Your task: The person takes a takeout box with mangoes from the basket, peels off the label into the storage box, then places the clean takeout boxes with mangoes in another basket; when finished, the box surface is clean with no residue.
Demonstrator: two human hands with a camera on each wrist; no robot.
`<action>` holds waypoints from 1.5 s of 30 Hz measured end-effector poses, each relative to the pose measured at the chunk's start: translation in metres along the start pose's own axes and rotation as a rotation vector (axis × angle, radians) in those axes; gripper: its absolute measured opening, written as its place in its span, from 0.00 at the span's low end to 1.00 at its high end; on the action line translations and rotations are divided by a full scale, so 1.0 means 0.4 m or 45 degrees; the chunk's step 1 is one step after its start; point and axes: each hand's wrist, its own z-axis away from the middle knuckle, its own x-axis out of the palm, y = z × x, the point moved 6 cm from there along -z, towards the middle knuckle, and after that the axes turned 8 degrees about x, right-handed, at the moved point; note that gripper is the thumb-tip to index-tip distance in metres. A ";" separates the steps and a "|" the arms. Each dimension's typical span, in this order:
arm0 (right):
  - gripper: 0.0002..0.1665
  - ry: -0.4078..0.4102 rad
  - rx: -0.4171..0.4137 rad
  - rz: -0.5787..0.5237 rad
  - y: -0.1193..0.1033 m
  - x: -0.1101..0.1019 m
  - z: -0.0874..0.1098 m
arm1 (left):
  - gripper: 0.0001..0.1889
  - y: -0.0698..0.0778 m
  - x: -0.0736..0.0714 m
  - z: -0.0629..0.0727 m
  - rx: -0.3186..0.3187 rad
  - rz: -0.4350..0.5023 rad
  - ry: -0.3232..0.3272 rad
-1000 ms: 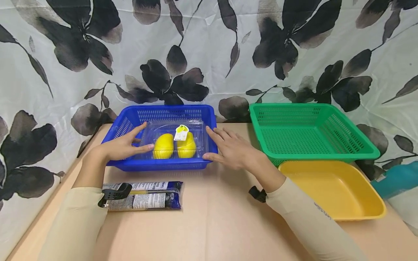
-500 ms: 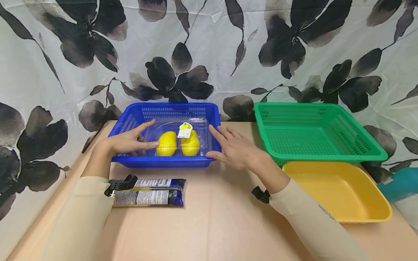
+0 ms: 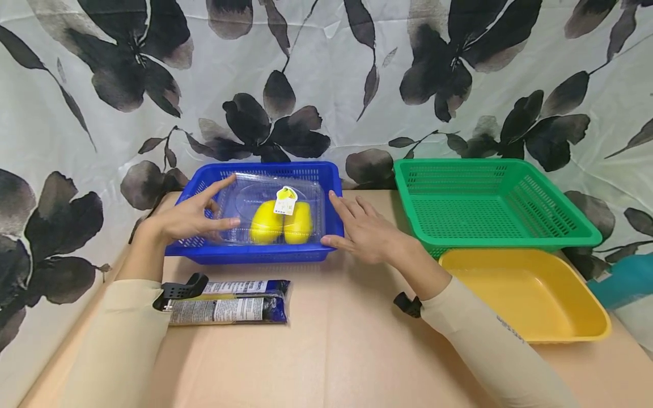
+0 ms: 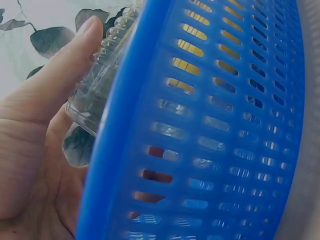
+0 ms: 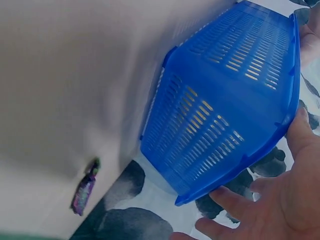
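Observation:
A clear plastic clamshell holding two yellow mangoes lies in the blue basket, its left end tilted up. A white and yellow tag is on its lid. My left hand grips the clamshell's left end, thumb at the front and fingers toward the back. In the left wrist view, the ribbed edge of the clamshell shows above the basket rim beside the thumb. My right hand rests its fingertips on the basket's right rim, fingers spread and fairly straight.
Dark blue packages with white labels lie in front of the blue basket, partly behind the left wrist strap. To the right stand a green basket and a yellow tray. A teal bottle is at the far right.
The clamshell's left end has risen in my left hand, and the mangoes have shifted rightward and closer together inside it. My right hand stays at the basket rim.

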 end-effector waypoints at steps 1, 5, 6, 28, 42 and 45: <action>0.58 0.006 0.005 -0.012 0.002 0.001 -0.001 | 0.56 0.003 -0.004 0.000 0.006 -0.038 0.008; 0.56 0.041 -0.022 -0.035 -0.001 0.002 -0.002 | 0.57 0.011 -0.028 0.005 -0.006 -0.243 0.082; 0.56 0.050 -0.040 -0.029 -0.003 0.002 -0.001 | 0.57 0.012 -0.034 0.009 -0.016 -0.285 0.101; 0.59 -0.003 -0.052 -0.079 0.029 -0.051 0.128 | 0.61 0.200 -0.035 0.140 0.198 -0.340 0.339; 0.89 0.127 -0.190 -0.279 0.055 -0.102 0.223 | 0.63 0.335 0.040 0.184 0.448 -0.262 0.207; 0.93 0.137 -0.225 -0.301 0.059 -0.110 0.246 | 0.64 0.351 0.061 0.184 0.469 -0.237 0.187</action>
